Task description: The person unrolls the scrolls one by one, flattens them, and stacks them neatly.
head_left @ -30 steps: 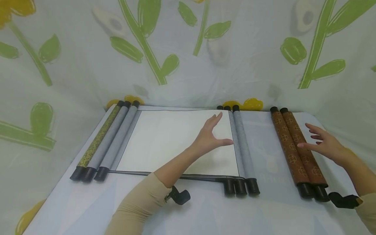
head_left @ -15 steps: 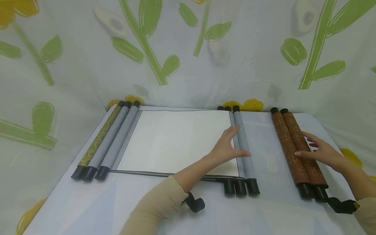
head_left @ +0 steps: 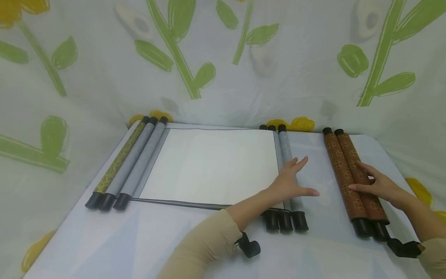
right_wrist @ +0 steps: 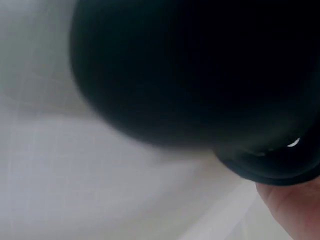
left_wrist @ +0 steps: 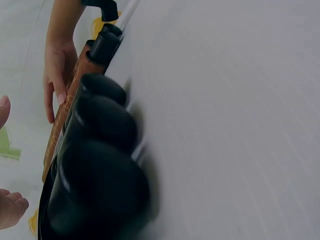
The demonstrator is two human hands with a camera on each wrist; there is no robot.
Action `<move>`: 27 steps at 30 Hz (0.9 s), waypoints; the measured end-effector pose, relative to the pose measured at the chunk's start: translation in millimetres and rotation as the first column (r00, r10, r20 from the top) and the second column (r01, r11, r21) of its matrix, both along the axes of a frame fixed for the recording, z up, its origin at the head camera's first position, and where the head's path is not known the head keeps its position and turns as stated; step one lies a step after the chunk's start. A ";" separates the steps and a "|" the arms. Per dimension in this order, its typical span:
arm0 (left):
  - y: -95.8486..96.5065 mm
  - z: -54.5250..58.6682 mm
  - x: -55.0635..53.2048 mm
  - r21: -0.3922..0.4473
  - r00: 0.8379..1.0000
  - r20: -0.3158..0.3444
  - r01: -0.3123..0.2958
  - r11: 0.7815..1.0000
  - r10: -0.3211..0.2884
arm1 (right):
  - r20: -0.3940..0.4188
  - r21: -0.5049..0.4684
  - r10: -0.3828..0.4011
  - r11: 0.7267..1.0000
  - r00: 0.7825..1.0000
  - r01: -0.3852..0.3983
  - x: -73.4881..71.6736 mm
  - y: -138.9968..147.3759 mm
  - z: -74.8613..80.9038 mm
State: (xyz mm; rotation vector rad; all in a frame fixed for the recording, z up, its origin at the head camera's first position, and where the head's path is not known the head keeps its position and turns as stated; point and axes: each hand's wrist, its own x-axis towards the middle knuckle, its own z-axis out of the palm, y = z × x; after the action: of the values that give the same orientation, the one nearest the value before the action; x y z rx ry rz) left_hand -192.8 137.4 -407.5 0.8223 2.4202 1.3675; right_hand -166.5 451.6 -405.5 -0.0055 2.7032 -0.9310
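My left hand (head_left: 287,184) hovers over the right side of the unrolled white sheet (head_left: 212,166) and its grey rolls (head_left: 286,149), thumb and fingers spread, holding nothing. At the left wrist view's edge, its thumb and fingers (left_wrist: 12,209) show apart. Farther right, two brown patterned scrolls (head_left: 339,164) with black end caps lie side by side. My right hand (head_left: 381,188) is at the right-hand scroll, thumb lying over it and relaxed fingers along its far side. In the right wrist view, black end caps (right_wrist: 200,65) hide most of that hand.
A yellow-green patterned roll (head_left: 120,159) and two grey rolls (head_left: 143,161) lie at the table's left. Several black end caps (head_left: 285,221) line the sheet's near right corner. A curtain (head_left: 296,85) with printed leaves hangs behind the white tabletop (head_left: 139,248).
My left hand has moved right, from over the white sheet to the grey rolls at its right side. The right hand has come down slightly and left onto the right-hand brown scroll.
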 end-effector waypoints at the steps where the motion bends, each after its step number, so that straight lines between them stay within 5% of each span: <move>1: 3.9 0.2 1.6 -0.013 1.000 -0.004 0.002 1.000 -0.002 | 0.006 -0.006 -0.005 1.000 1.000 0.005 -0.1 -0.4 -0.6; 8: 30.7 4.7 7.7 -0.086 1.000 -0.018 0.016 0.996 -0.018 | 0.014 -0.013 -0.007 1.000 1.000 0.008 -0.7 -2.8 -0.7; 16: 60.0 2.1 15.3 -0.086 0.996 0.083 0.045 0.995 -0.038 | 0.012 -0.026 -0.002 1.000 1.000 0.002 3.7 -2.0 -1.7; 27: 96.1 -16.4 22.7 -0.075 0.978 0.192 -0.068 0.995 0.082 | 0.024 -0.074 -0.001 0.997 1.000 0.003 -2.8 -4.8 -5.0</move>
State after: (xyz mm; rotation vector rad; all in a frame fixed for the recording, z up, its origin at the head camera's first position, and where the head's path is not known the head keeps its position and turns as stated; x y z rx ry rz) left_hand -170.1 233.5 -423.8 0.5569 2.3517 1.3163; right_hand -169.3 446.8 -410.5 -0.0070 2.6456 -1.0250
